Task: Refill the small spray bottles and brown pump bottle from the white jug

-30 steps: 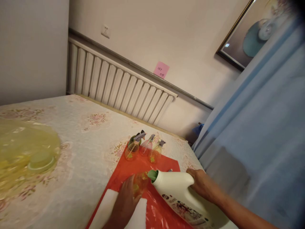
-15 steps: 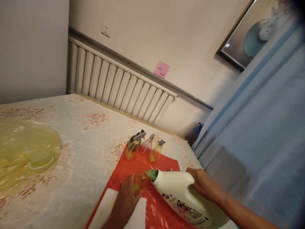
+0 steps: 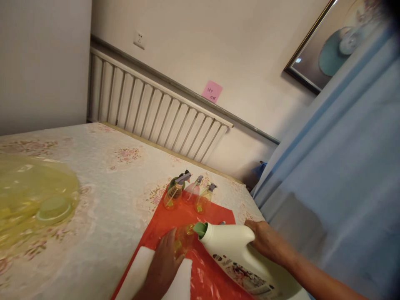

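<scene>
My left hand [image 3: 163, 260] is wrapped round a small clear bottle [image 3: 184, 238] that has no spray head on it. In my right hand [image 3: 261, 237] is the handle of a large pale detergent jug [image 3: 229, 239], tilted to the left. The jug's green spout [image 3: 200, 229] is at the bottle's mouth; I cannot tell whether liquid is flowing. Beyond the hands, a clear spray bottle [image 3: 173, 196], a pinkish spray bottle [image 3: 191, 192] and a yellowish spray bottle [image 3: 204, 202] stand upright. A red plastic sheet [image 3: 212, 271] lies under the work, with a white pad [image 3: 183, 279] below my left wrist.
A big transparent yellow container [image 3: 34, 179] with a round cap lies at the left on the flowered tablecloth [image 3: 109, 216]. Behind the table are a white radiator [image 3: 150, 108] and a pink note [image 3: 212, 91]. A blue curtain [image 3: 343, 166] hangs at the right.
</scene>
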The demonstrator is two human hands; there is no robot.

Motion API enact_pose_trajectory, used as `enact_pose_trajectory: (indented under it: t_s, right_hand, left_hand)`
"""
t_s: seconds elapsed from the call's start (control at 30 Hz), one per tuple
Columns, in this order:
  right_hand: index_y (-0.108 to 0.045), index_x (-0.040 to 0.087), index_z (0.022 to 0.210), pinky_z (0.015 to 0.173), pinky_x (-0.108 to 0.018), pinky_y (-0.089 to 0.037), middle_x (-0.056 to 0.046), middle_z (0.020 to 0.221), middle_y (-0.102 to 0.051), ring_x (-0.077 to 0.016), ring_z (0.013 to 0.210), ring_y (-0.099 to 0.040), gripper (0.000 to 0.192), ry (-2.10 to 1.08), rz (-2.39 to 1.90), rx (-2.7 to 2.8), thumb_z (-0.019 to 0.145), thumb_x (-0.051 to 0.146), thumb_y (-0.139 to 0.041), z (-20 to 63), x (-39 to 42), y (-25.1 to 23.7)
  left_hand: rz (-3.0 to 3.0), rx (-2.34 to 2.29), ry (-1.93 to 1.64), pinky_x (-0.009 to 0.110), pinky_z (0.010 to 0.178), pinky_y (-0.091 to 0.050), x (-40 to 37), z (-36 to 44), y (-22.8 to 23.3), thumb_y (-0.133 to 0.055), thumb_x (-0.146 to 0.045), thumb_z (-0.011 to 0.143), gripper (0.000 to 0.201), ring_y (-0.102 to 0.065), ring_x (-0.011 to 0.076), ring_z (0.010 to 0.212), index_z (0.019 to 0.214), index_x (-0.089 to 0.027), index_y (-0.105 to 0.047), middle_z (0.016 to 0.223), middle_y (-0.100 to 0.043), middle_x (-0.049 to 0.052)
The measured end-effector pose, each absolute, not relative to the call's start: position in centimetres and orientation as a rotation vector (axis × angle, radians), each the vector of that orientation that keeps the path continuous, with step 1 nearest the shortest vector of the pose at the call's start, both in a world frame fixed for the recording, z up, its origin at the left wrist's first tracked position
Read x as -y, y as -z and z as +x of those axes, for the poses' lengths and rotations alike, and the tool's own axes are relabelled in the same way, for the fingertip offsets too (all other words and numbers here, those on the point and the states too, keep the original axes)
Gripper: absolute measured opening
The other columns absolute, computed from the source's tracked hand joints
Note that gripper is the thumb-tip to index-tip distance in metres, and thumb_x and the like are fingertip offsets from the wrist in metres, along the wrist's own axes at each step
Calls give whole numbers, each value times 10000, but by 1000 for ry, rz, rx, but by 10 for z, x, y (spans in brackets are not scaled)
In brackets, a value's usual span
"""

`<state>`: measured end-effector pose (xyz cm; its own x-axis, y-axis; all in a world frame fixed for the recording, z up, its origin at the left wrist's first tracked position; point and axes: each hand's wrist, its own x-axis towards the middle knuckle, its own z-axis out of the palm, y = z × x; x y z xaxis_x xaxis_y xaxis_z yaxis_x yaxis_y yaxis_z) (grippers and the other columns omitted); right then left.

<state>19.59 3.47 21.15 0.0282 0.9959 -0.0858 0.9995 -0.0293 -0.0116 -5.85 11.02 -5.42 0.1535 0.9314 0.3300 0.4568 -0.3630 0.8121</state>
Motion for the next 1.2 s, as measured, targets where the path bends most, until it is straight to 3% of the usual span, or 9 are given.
enact_pose_trajectory:
  t_s: [1.2]
  right_hand:
    - [-584,190,756,598,-228,-353,-55,800,-714,-166,726,-645,102,134,2223,-2095,797,142,-504,189,-34,-219]
  left_hand:
    - [1910,-1327,-1121,493,1125,-389,-111,-57,54,-537,-296,794,661,-476,313,1327,1411,-146,-354,1405,-522,154]
